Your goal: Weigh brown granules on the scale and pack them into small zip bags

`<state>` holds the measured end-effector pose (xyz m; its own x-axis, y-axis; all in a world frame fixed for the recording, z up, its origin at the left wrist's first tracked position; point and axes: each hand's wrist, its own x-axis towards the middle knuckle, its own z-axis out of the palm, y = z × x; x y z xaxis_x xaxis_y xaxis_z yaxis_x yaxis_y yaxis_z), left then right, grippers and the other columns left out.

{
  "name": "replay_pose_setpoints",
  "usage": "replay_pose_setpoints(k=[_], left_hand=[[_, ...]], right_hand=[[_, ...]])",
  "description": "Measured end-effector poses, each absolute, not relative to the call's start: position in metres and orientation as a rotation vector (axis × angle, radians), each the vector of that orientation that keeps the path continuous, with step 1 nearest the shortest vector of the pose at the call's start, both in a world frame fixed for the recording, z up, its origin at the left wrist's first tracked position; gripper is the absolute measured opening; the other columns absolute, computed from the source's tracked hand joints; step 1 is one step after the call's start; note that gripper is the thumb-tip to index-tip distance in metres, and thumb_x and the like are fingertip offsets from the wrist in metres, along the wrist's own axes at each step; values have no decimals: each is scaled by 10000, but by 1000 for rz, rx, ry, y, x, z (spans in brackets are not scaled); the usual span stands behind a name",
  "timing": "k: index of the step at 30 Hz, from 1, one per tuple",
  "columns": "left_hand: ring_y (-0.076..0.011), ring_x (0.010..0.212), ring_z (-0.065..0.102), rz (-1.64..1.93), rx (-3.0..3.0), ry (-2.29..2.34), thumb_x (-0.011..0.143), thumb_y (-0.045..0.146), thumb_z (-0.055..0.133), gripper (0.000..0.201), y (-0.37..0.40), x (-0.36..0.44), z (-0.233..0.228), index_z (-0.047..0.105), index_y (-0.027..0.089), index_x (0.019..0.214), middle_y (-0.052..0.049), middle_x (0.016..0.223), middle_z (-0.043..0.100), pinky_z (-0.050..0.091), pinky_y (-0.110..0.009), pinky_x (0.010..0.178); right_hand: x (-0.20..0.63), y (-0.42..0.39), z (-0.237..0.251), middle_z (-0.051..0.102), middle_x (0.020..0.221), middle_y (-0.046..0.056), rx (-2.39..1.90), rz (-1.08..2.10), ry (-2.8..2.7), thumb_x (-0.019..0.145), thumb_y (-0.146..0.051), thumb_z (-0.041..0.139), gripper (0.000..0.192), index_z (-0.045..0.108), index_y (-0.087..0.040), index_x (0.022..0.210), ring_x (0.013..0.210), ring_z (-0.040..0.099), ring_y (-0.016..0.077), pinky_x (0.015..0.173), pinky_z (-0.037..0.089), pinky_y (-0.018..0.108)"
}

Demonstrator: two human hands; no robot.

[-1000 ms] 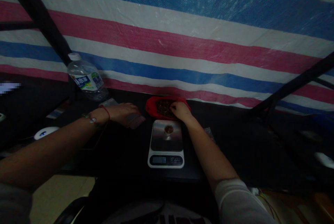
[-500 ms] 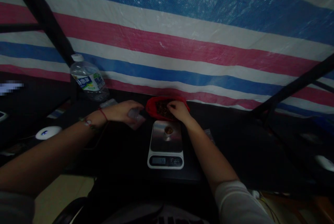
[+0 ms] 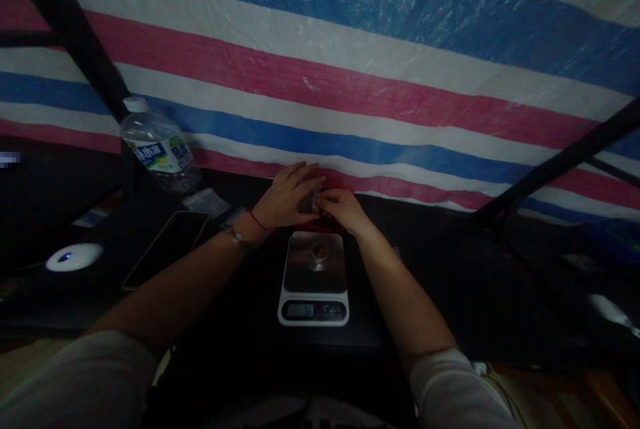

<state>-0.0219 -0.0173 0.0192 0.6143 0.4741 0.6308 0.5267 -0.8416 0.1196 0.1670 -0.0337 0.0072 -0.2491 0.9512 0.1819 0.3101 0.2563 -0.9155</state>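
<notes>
Over the red bowl [image 3: 316, 227] at the table's back edge, my two hands are close together. My left hand [image 3: 286, 197] is curled around a small clear plastic bag [image 3: 309, 202], fingers bent toward the right. At the bag's edge, my right hand [image 3: 345, 209] is closed in a pinch; what lies between its fingertips is too small to make out. Both hands cover most of the bowl and its dark brown contents. In front of them is a white kitchen scale [image 3: 314, 312] with a lit display. A little clear cup [image 3: 319, 261] with brown pieces stands on its metal plate.
A large clear plastic bottle [image 3: 160, 149] stands back left. Nearby lie another clear bag [image 3: 206, 202], a phone [image 3: 167, 249] and a white oval device [image 3: 75, 256]. Striped sheeting [image 3: 320, 82] hangs behind the black table [image 3: 450, 282], with slanted dark poles at both sides.
My left hand has moved right with the plastic bag, from beside the bowl to over it, meeting my right hand. The phone left of the scale is now uncovered. The view has shifted slightly.
</notes>
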Motion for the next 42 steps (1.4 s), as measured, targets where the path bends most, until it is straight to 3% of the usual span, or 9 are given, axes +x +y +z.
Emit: replay_pose_setpoints(k=[2, 8, 13, 21, 26, 30, 33, 38, 42], left_hand=[[-346, 1290, 387, -1195, -2637, -937, 714, 549, 674, 682, -17, -20, 10, 534, 168, 1261, -156, 1376, 473, 293, -507, 1074], [-224, 935, 610, -1253, -2847, -1035, 839, 430, 586, 317, -23, -20, -5, 641, 161, 996, -83, 949, 677, 463, -368, 873], [-181, 797, 647, -1343, -3069, -1137, 813, 433, 617, 279, -23, -24, -9, 681, 177, 902, -47, 871, 707, 493, -300, 750], [-167, 759, 648, -1619, -3343, -1318, 804, 407, 595, 275, -15, -30, -24, 704, 165, 879, -38, 838, 718, 512, -271, 701], [-123, 625, 572, -1703, -3265, -1388, 777, 347, 560, 228, -16, -27, -24, 646, 148, 704, -3, 670, 641, 451, -226, 585], [-114, 611, 541, -1786, -2840, -1571, 788, 293, 509, 234, -21, -22, -21, 604, 147, 632, 6, 627, 600, 418, -224, 580], [-117, 599, 543, -1748, -2727, -1596, 807, 317, 527, 241, -26, -18, -21, 624, 153, 659, 3, 633, 614, 416, -233, 579], [-134, 637, 576, -1597, -2673, -1527, 847, 325, 522, 231, -34, -13, -22, 645, 167, 731, -20, 706, 654, 438, -254, 615], [-169, 748, 607, -1445, -2711, -1290, 875, 297, 482, 214, -38, -14, -19, 637, 170, 799, -49, 787, 672, 469, -298, 721]], right_hand=[[171, -29, 6, 585, 610, -16, -1215, 899, -1668, 796, -376, 564, 242, 645, -157, 728, 551, 503, 109, 532, 368, 217], [166, -32, 7, 596, 664, -12, -1304, 623, -1729, 805, -332, 547, 209, 619, -160, 709, 635, 528, 121, 595, 376, 225], [158, -38, 6, 564, 627, -24, -1216, 736, -1843, 810, -327, 568, 208, 603, -160, 691, 584, 508, 110, 551, 355, 220], [157, -43, 13, 572, 663, -21, -1141, 783, -2032, 849, -274, 531, 199, 615, -156, 713, 623, 506, 104, 578, 352, 208], [152, -46, 14, 545, 633, -23, -1150, 644, -2143, 810, -181, 493, 185, 560, -165, 639, 613, 484, 106, 582, 325, 221], [152, -45, 15, 511, 612, -13, -1367, 391, -2067, 760, -162, 489, 179, 494, -180, 582, 596, 449, 120, 580, 320, 246], [153, -44, 14, 543, 720, 20, -1408, 231, -1996, 741, -141, 502, 84, 543, -181, 681, 706, 491, 160, 664, 391, 275], [148, -50, 12, 573, 1099, 80, -1216, 157, -2100, 801, -80, 448, 252, 655, -197, 886, 1064, 523, 204, 909, 432, 330], [148, -53, 14, 607, 1147, 82, -1273, 164, -2186, 867, -141, 466, 267, 685, -194, 1011, 1079, 548, 198, 946, 423, 312]])
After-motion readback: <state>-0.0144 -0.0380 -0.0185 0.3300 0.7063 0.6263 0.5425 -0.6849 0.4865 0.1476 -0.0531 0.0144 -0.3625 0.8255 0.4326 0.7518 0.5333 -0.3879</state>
